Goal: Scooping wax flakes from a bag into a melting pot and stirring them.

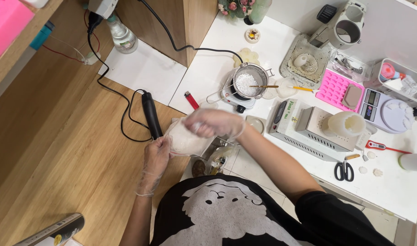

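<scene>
A white table (217, 64) carries a steel pot (250, 81) of white flakes on a small hotplate (236, 98). Below its edge, a clear bag (186, 141) of white stuff hangs between both gloved hands. The left hand (156, 157) pinches the bag's side; the right hand (213, 123) seems to have its fingers curled into the top.

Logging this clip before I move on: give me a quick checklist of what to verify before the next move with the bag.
1. Left hand holds bag by its edge: ok.
2. Right hand at the bag's top: ok.
3. Both hands gloved: ok.
4. Pot sits on small burner, white granules inside: ok.
5. Stirrer rests across pot rim: ok.
6. Burner on or off: cannot tell.
</scene>
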